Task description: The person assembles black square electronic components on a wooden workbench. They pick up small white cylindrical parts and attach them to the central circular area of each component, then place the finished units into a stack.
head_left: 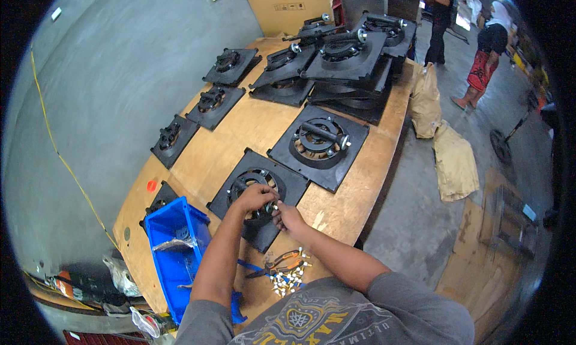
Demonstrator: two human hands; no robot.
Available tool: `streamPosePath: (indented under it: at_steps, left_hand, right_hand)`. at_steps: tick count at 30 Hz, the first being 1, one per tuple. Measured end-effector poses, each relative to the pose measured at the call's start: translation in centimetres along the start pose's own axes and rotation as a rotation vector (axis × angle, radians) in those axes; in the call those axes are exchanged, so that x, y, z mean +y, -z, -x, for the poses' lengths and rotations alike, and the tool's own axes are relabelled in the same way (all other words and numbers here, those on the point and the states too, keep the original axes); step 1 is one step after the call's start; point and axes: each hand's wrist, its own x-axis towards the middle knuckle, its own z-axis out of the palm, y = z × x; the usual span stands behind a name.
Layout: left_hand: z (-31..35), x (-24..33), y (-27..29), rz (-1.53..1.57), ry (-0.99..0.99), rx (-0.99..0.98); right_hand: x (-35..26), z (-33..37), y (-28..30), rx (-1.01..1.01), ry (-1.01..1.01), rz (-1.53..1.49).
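Observation:
Before me on the wooden table lies a square black plate (281, 176) with a round spoked opening. Both hands meet over its near right part. My left hand (257, 197) bends over the ring with its fingers closed; what they grip is hidden. My right hand (289, 218) comes in from the right, fingers pinched at a small shiny piece beside the left fingertips, too small to name. Just beyond sits a similar black plate (354, 131) with a dark cylinder across its ring. Near my body are orange-handled pliers (285, 261) and a pile of small white-and-brass fittings (288, 281).
A blue bin (157, 249) stands left of my left forearm. More black plates (223, 66) line the table's left side, and others are stacked (354, 96) at the far right. Brown sacks (454, 159) lie on the floor at right; two people stand farther back.

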Motion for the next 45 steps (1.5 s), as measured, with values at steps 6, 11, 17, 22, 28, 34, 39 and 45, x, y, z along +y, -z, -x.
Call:
streamPosePath:
  at_steps: [6,11,17,22,28,34,39,45]
  left_hand:
    - [-0.3,-1.6,-0.2,0.075,0.012,-0.027]
    - [-0.6,-1.3,-0.2,0.062,-0.024,-0.021]
    - [-0.5,-1.3,-0.4,0.041,0.057,-0.005]
    - [-0.6,-2.9,-0.5,-0.035,0.019,0.025]
    - [-0.5,-2.5,-0.3,0.022,0.008,0.006]
    - [1.1,1.7,-0.3,-0.051,0.081,0.054]
    - [0.6,1.1,-0.1,0.070,0.073,0.017]
    - [0.1,-1.8,-0.3,0.116,0.094,-0.006]
  right_hand:
    - [-0.8,3.7,-0.3,0.286,0.506,0.797]
    - [-0.1,0.2,0.1,0.318,0.586,0.799]
    - [-0.1,-0.9,1.6,-0.028,0.027,0.129]
    - [0.1,1.8,0.9,0.314,0.747,1.064]
    - [1.1,-1.3,0.0,-0.105,-0.025,-0.052]
    - [0.9,0.6,1.0,0.290,0.716,0.862]
    - [0.2,-1.0,0.9,-0.200,-0.018,-0.053]
    - [-0.3,1.7,0.3,0.138,0.499,0.794]
